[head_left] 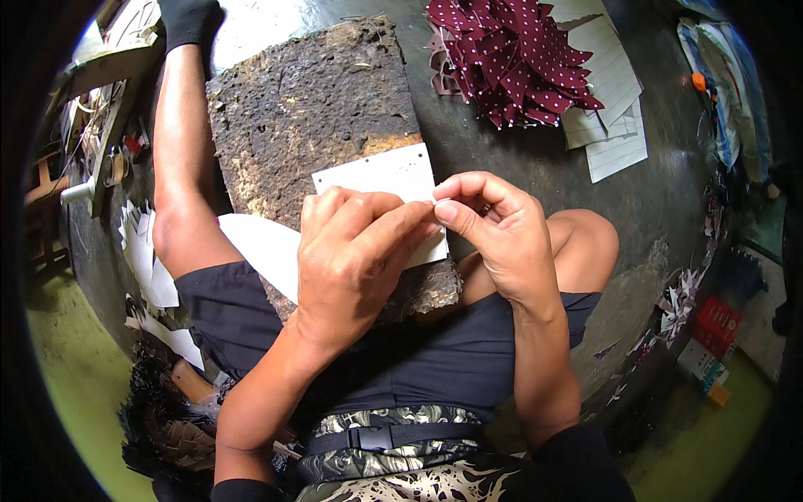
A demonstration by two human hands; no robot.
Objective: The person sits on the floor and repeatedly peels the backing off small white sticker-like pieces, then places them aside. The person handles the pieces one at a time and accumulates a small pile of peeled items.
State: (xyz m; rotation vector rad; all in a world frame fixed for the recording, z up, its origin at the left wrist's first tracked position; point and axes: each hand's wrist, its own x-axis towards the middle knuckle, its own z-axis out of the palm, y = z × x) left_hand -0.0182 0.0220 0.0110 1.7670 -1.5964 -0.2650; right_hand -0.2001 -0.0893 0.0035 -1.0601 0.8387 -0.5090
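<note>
My left hand (351, 243) and my right hand (502, 234) meet at the fingertips over the near right part of a rough, dark, worn board (309, 109). Thumb and forefinger of the right are pinched together, with a tiny pale bit between them too small to name. The left hand's fingers are closed and point to that same spot; what they hold, if anything, is hidden. Beneath both hands lies a white rectangular card (381, 170) with small dark dots along its edge. A larger white sheet (263, 247) sticks out left of my left hand, partly covered by it.
Past the board lies a pile of maroon, white-dotted cut fabric (519, 63), beside lined paper sheets (615, 138). White paper pieces (150, 259) rest on the floor at left. Wooden furniture (104, 125) stands at far left. A red box (715, 326) and scraps (682, 301) lie at right.
</note>
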